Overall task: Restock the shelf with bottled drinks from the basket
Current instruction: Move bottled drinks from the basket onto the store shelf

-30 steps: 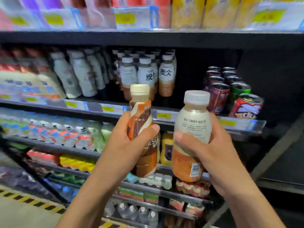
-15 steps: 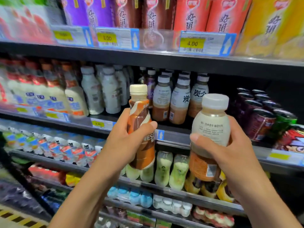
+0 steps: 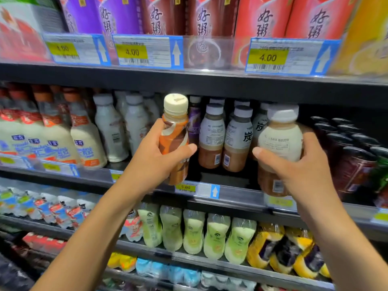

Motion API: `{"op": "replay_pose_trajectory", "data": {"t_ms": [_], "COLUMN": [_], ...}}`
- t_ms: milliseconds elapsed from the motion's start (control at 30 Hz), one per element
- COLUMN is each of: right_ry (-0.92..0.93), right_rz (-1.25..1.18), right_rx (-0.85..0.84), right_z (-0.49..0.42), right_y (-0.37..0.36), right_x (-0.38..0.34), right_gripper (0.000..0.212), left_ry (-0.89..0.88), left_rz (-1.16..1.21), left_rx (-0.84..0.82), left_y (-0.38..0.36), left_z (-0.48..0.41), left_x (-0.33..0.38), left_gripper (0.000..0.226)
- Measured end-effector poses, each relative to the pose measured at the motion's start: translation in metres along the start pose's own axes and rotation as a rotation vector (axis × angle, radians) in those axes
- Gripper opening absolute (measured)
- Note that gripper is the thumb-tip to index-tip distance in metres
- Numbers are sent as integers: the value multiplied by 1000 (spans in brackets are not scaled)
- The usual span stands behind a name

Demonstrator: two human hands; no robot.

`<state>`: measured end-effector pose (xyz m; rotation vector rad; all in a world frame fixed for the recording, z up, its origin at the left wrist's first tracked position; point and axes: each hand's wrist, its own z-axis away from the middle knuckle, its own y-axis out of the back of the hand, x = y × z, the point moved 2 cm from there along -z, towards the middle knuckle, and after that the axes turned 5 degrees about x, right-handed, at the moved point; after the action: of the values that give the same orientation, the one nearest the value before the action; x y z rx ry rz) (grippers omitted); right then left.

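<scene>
My left hand [image 3: 153, 158] grips an orange and brown coffee bottle [image 3: 175, 131] with a cream cap, upright at the front edge of the middle shelf [image 3: 235, 193]. My right hand [image 3: 302, 171] holds a milk tea bottle [image 3: 280, 141] with a white cap and a white label, to the right of the same kind of bottles [image 3: 225, 137] standing in rows on that shelf. Both bottles are above the shelf's front lip. The basket is out of view.
White milk bottles [image 3: 109, 131] and cream bottles with orange caps [image 3: 52, 135] stand left. Dark cans [image 3: 348, 152] fill the right side. Boxed drinks [image 3: 201, 17] and price tags [image 3: 267, 57] line the shelf above. Green and yellow bottles [image 3: 212, 234] lie on the shelf below.
Both hands have risen and moved forward with their bottles, up to the middle shelf. The view has tilted upward, so the top shelf's boxes show larger.
</scene>
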<state>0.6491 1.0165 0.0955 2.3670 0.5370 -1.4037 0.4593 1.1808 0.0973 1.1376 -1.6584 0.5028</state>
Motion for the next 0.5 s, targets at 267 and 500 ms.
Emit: {"op": "replay_pose_trajectory", "data": {"t_ms": [267, 500], "right_ry": [-56, -189], "right_rz": [-19, -163], "right_rx": [99, 201], "right_z": [-21, -40], "right_y": [-21, -33], "right_x": [20, 51], "right_gripper": [40, 53], "left_ry": [214, 354], "left_rz": [157, 108], "left_rx": [102, 102], "left_y": [6, -12], "left_z": [-56, -126], "left_x": [-36, -78], "left_gripper": [39, 86]}}
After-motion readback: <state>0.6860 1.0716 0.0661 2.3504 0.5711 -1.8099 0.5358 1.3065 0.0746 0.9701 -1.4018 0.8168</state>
